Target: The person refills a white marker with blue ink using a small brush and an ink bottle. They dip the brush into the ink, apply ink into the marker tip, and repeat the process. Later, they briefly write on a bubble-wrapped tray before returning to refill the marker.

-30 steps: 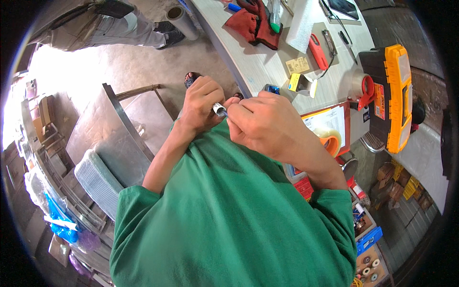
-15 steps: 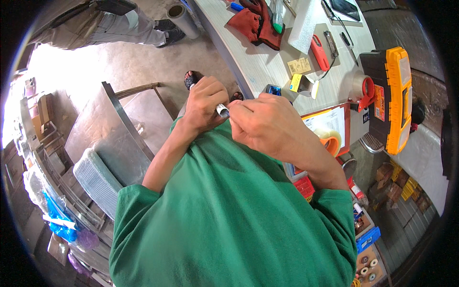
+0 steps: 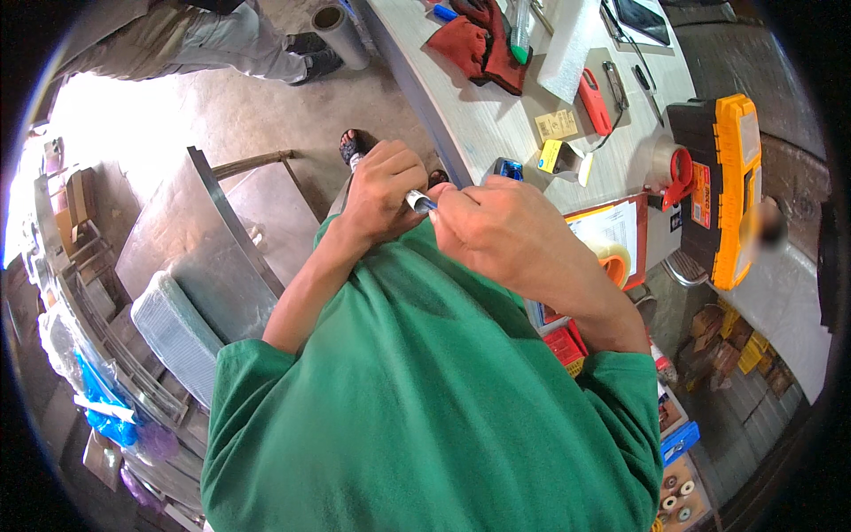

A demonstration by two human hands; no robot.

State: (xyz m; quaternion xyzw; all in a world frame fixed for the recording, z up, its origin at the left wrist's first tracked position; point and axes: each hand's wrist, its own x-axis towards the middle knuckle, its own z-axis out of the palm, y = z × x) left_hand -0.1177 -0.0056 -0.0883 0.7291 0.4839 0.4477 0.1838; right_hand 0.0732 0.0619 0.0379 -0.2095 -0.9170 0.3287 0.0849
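Observation:
My left hand (image 3: 381, 188) is closed around a short white tube (image 3: 416, 200), whose hollow end faces my right hand. In the pinched fingers of my right hand (image 3: 496, 229) is a thin blue-and-metal tool (image 3: 429, 204). Its tip is at the mouth of the tube; how far it reaches inside is hidden. Both hands are held close together in front of my green shirt (image 3: 425, 381). Most of the tool lies behind the right fingers, so I cannot make out its kind.
On the table (image 3: 479, 124) at right are red gloves (image 3: 461, 49), a red cutter (image 3: 595, 102), a yellow box (image 3: 557, 157), tape rolls (image 3: 612, 262), a clipboard (image 3: 612, 226) and a black-and-orange toolbox (image 3: 737, 191). A metal frame (image 3: 235, 222) stands left. Another person's legs (image 3: 239, 49) show far left.
My right hand has shifted slightly right and down, and more of the blue tool now shows at the tube's mouth. The left hand has barely moved and still grips the tube.

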